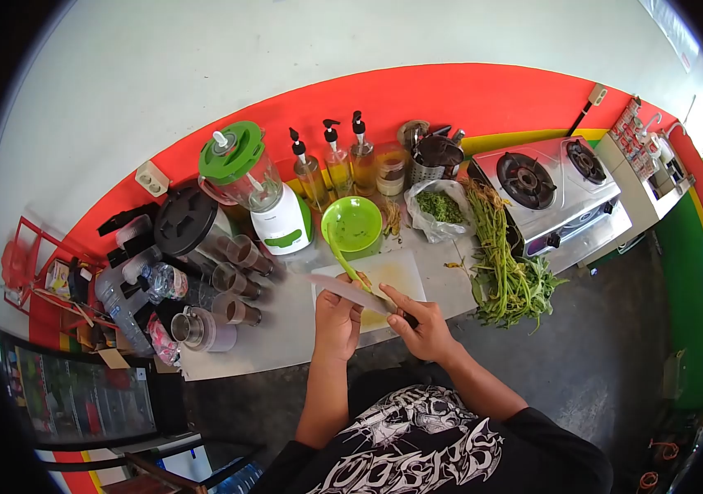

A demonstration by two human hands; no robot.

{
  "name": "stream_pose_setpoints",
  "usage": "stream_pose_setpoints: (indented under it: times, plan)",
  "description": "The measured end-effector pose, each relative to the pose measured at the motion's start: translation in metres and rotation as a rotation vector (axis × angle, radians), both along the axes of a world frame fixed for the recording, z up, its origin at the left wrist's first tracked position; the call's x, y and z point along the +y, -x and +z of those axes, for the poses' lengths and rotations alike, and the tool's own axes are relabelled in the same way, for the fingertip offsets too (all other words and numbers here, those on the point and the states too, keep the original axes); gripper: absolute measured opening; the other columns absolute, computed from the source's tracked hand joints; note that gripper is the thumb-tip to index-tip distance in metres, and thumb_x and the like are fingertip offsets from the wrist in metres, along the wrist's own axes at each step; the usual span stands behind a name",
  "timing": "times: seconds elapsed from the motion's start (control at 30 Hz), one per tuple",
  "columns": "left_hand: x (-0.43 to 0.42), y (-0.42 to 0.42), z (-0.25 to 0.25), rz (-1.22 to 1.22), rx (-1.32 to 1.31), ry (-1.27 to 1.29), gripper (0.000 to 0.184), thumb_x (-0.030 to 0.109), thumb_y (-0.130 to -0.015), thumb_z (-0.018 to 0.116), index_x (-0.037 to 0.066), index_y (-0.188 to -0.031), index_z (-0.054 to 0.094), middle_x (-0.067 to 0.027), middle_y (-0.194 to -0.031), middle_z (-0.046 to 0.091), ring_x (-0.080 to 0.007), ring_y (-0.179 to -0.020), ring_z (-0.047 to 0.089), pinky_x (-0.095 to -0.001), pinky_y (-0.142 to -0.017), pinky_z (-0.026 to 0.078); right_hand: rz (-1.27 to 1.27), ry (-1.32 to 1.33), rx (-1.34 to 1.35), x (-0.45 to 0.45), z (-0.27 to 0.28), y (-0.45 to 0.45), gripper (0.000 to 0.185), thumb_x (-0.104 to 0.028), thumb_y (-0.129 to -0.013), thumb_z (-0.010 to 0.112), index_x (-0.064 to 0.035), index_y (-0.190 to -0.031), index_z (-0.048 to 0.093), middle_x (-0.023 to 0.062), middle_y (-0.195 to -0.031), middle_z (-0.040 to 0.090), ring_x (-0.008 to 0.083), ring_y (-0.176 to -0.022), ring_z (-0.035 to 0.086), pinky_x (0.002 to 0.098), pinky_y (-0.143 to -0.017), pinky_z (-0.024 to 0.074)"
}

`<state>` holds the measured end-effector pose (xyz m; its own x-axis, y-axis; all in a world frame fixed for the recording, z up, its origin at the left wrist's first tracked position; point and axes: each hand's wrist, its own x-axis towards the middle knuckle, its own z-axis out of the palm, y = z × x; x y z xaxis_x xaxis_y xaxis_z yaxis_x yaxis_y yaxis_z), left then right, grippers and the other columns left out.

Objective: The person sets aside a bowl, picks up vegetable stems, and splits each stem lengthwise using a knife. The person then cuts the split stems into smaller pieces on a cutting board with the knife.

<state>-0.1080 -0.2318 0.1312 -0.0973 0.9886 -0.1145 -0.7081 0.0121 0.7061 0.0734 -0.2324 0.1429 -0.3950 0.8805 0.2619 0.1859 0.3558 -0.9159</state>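
Left hand (338, 319) closed round green stalk (341, 258), right hand (422, 327) round knife (353, 291); bowl (355, 219) beyond, blender (282, 217) far left, leafy bundle (500, 263) right.

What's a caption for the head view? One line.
Left hand and right hand with a knife and green stalk over a white cutting board.

I am wearing a black shirt (524, 461) that is carrying large, ornate white lettering, its wording too stylized to read with certainty. On the counter, no bottle or appliance is showing legible text.
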Motion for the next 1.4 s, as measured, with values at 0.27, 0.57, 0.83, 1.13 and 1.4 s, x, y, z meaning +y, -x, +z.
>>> stream_pose_setpoints:
  times: [0.27,0.57,0.83,1.13,1.4]
  plan:
    - [-0.002,0.0,0.008,-0.016,-0.039,-0.026,0.019,0.013,-0.097,0.065,0.003,-0.112,0.058,-0.0049,-0.104,0.065,-0.0142,-0.096,0.064,-0.0292,-0.089,0.052,0.05,-0.2,0.033,0.008,0.0,0.009,0.045,-0.012,-0.096,0.061,-0.0035,-0.14,0.056,0.0118,-0.073,0.063,0.0189,-0.061,0.057,0.0308,-0.064,0.0493]
    - [-0.003,0.005,-0.005,-0.064,-0.286,-0.082,0.019,0.01,-0.097,0.064,0.003,-0.115,0.064,-0.0033,-0.104,0.068,-0.0137,-0.098,0.065,-0.0287,-0.088,0.053,0.116,-0.017,0.125,0.005,0.006,0.027,0.043,-0.012,-0.1,0.055,-0.0031,-0.142,0.054,0.0165,-0.081,0.066,0.0179,-0.064,0.053,0.0301,-0.066,0.0472]
    - [-0.005,0.024,-0.014,-0.133,-0.268,-0.085,0.021,0.014,-0.097,0.065,0.002,-0.115,0.065,-0.0025,-0.103,0.068,-0.011,-0.087,0.061,-0.027,-0.086,0.052,0.209,0.359,0.459,0.0,-0.008,0.047,0.042,-0.018,-0.107,0.048,-0.0032,-0.146,0.049,-0.0027,-0.07,0.048,0.0069,-0.061,0.039,0.0231,-0.057,0.0358]
    - [-0.005,0.021,-0.017,-0.01,-0.186,-0.077,0.019,0.018,-0.098,0.065,0.003,-0.109,0.067,-0.0031,-0.1,0.069,-0.0109,-0.088,0.063,-0.0261,-0.082,0.052,0.217,0.362,0.499,-0.005,-0.009,0.054,0.05,-0.032,-0.109,0.044,-0.004,-0.151,0.042,-0.0023,-0.073,0.047,0.0063,-0.06,0.04,0.0214,-0.053,0.0322]
    - [-0.006,0.02,-0.021,-0.032,-0.182,-0.129,0.023,0.023,-0.098,0.064,0.003,-0.109,0.066,-0.0047,-0.102,0.07,-0.0127,-0.089,0.065,-0.0287,-0.083,0.053,0.215,0.433,0.541,-0.006,0.004,0.056,0.048,-0.023,-0.108,0.044,-0.0032,-0.152,0.04,-0.0065,-0.071,0.037,0.0048,-0.06,0.032,0.0211,-0.053,0.0285]
